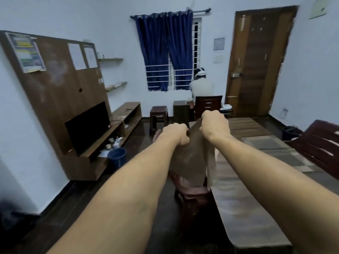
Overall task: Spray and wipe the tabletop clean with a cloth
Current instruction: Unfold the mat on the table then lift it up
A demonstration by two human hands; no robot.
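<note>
Head view: both hands, left and right, grip brown cloth taut beside counter; spray unseen, wiping likely next

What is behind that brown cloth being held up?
The left hand and right hand hold the cloth up. Below its hem a dark red chair shows, beside the table. The cloth covers the chair's upper part.
</note>
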